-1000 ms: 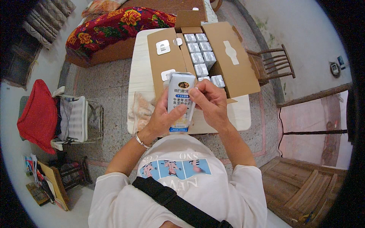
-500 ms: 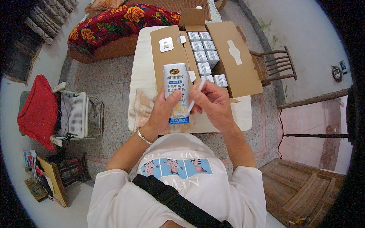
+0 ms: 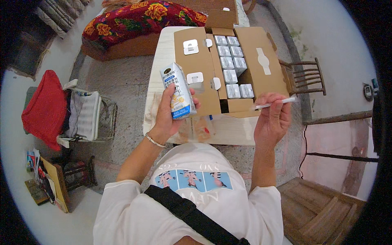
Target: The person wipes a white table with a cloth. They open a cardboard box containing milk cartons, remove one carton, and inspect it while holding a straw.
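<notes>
My left hand [image 3: 168, 116] grips a small white and blue drink carton [image 3: 178, 90], held upright above the near left part of the table. My right hand [image 3: 272, 119] is off to the right and pinches a thin white wrapped straw [image 3: 274, 103] that points right. Between and beyond the hands stands an open cardboard box [image 3: 200, 61] with its flaps spread out, holding several more of the same cartons [image 3: 231, 61] in rows.
The box rests on a pale table [image 3: 159, 57]. A wooden chair [image 3: 305, 76] stands to the right, a bed with a red floral cover [image 3: 134, 18] behind, a red cloth [image 3: 44, 107] and a white rack [image 3: 87, 115] at left. A wooden door [image 3: 322, 212] lies low right.
My hands have parted: the right one pulled the straw off the carton and moved right, while the left one carried the carton to the left.
</notes>
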Demonstrator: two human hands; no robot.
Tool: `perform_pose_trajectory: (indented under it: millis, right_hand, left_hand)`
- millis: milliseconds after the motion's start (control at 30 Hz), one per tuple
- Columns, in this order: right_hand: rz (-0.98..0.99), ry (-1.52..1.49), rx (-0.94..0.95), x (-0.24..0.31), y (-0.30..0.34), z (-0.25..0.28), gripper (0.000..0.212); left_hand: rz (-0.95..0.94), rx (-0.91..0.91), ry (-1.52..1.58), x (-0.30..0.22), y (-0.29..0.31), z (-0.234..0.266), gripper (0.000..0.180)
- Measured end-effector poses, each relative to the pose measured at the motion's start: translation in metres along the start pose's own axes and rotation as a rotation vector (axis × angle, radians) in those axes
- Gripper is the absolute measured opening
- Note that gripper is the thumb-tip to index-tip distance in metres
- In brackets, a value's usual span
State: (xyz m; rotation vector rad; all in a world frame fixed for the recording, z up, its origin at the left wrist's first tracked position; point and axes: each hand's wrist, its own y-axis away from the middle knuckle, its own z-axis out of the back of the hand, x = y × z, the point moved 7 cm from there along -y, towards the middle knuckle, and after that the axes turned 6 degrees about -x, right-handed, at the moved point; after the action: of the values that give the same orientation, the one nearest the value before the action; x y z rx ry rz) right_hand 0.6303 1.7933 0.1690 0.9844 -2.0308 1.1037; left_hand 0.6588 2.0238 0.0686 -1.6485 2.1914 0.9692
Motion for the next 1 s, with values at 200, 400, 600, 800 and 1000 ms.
perform_pose_trajectory:
  millis: [200,400,600,800,1000]
  right_hand:
    - [-0.184,0.104,-0.09,-0.011,0.012,0.01,0.017]
    - [-0.082,0.239,0.028,-0.01,0.036,0.066,0.014]
    - [-0.357,0.387,-0.433,-0.041,0.07,0.128,0.021]
    - [-0.51,0.209,-0.65,-0.071,0.061,0.155,0.024]
    - [-0.456,0.206,-0.574,-0.089,0.027,0.153,0.025]
  left_hand:
    - [-0.03,-0.022,0.081,-0.003,-0.011,0.031,0.04]
    - [-0.097,-0.031,-0.12,-0.002,-0.01,0.114,0.049]
    - [-0.005,-0.073,0.079,0.017,0.0,0.131,0.048]
    - [0.066,0.035,0.082,0.028,-0.003,0.104,0.064]
    - [0.084,0.122,-0.08,0.03,-0.006,0.086,0.071]
